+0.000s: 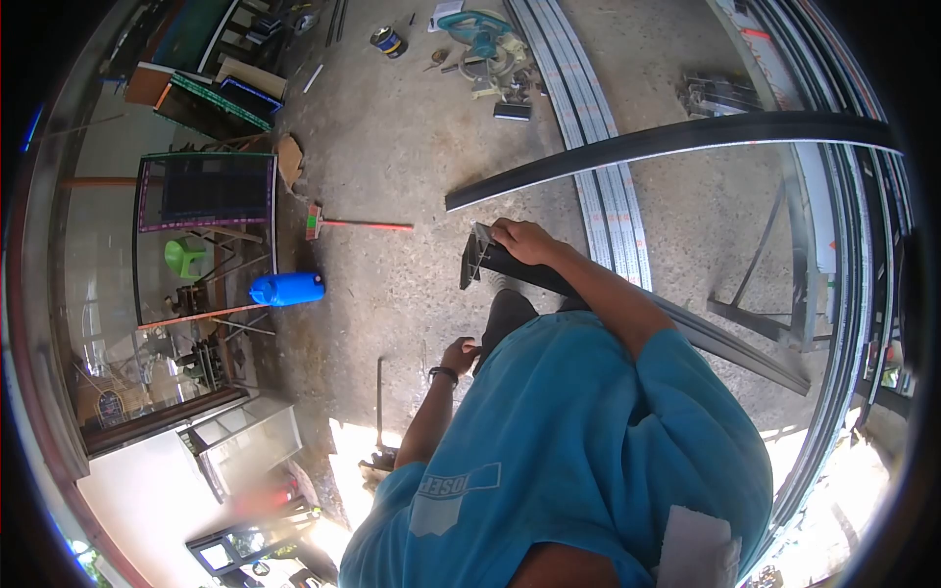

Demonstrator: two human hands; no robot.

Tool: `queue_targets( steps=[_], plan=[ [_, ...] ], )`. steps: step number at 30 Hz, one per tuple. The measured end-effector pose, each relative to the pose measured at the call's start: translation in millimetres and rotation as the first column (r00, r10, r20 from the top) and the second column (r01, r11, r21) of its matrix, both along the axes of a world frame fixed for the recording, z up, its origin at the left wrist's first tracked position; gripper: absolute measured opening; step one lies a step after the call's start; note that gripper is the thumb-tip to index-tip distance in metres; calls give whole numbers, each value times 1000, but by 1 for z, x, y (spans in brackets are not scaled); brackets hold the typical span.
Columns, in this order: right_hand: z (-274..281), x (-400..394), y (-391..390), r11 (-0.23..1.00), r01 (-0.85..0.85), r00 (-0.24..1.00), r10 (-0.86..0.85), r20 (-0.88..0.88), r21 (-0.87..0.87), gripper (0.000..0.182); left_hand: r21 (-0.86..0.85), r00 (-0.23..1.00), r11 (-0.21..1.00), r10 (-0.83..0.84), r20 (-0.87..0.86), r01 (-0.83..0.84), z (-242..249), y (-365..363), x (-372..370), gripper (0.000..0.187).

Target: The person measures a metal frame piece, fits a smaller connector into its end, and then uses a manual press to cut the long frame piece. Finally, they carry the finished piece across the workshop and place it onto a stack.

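My right hand (pixel 524 241) is closed over the end of a long black metal profile (pixel 534 271). The cut end (pixel 476 257) of this profile shows a channelled cross-section, and its length runs back to the right past my right forearm. Low beside my dark trouser leg is my left hand (pixel 459 354), with a dark band on the wrist. Its fingers are curled in, and whatever they may hold is too small to make out. Ahead of my right hand, another long black profile (pixel 667 147) stretches across to the right.
Long wrapped profiles (pixel 578 108) lie on the concrete floor, near a teal mitre saw (pixel 480 44) and a can (pixel 388 41). Leftward are a red-handled broom (pixel 368 225), a blue container (pixel 287 289) and a framed panel (pixel 208 191). A rack of profiles (pixel 851 245) stands at the right.
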State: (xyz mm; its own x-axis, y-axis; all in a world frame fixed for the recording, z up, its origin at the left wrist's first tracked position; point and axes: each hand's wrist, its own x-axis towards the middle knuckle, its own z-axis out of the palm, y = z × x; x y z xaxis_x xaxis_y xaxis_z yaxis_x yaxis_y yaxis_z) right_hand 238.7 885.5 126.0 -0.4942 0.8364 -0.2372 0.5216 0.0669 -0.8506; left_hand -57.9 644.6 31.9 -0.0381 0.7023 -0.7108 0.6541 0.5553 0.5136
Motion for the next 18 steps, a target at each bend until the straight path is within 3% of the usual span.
queue_targets(
  steps=[6, 9, 10, 13, 15, 18],
  plan=[
    [-5, 0, 2, 1000, 0, 1000, 0, 3, 17, 50, 23, 999, 1000, 8, -37, -7, 19, 16, 10, 57],
    [-8, 0, 3, 1000, 3, 1000, -3, 7, 17, 49, 195, 993, 975, 115, -20, -109, 33, 35, 22, 62],
    [-8, 0, 3, 1000, 7, 1000, -7, 4, 24, 49, 273, 993, 955, 118, -3, -113, 46, 46, 29, 74],
    [-8, 0, 1, 999, 13, 1000, -13, -6, 30, 46, 551, 995, 834, 75, -61, -29, 87, 80, 58, 83],
    [-4, 1, 1, 1000, 18, 1000, -18, -10, 20, 38, 641, 997, 767, 26, -69, 25, 125, 106, 79, 88],
    [-10, 0, 3, 999, 4, 1000, -4, 1, 49, 50, 759, 997, 646, -69, -46, 79, 150, 137, 99, 92]
  ],
)
